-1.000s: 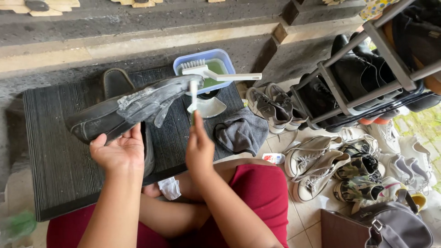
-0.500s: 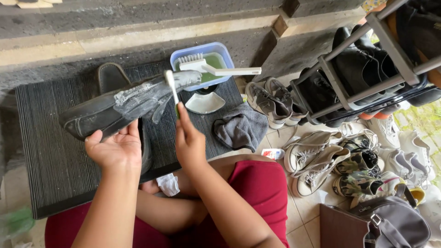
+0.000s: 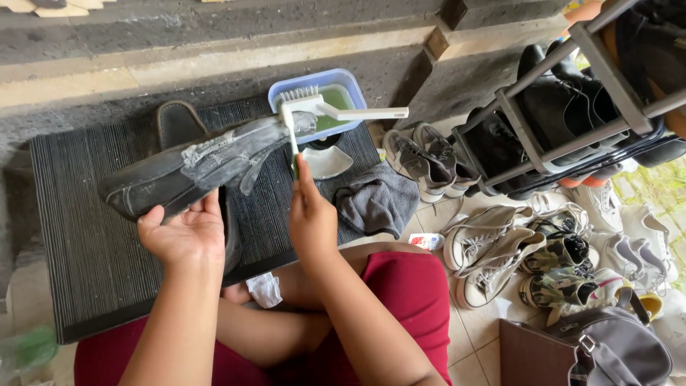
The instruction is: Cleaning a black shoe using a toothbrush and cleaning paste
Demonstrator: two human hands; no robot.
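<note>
The left hand (image 3: pixel 180 232), fingers curled beneath, gripped a soapy dark leather shoe (image 3: pixel 200 168) above the ribbed black mat (image 3: pixel 71 243). The right hand (image 3: pixel 311 221) pinched a white toothbrush (image 3: pixel 289 132) against the shoe. Behind stood a blue basin (image 3: pixel 350 82); a grey cloth (image 3: pixel 379 200) lay beside it.

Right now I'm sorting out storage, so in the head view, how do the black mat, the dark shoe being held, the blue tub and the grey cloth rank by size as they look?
Largest to smallest:
1. black mat
2. dark shoe
3. blue tub and grey cloth: they look about alike, and the tub is farther from the camera, so no ranking between them.
</note>
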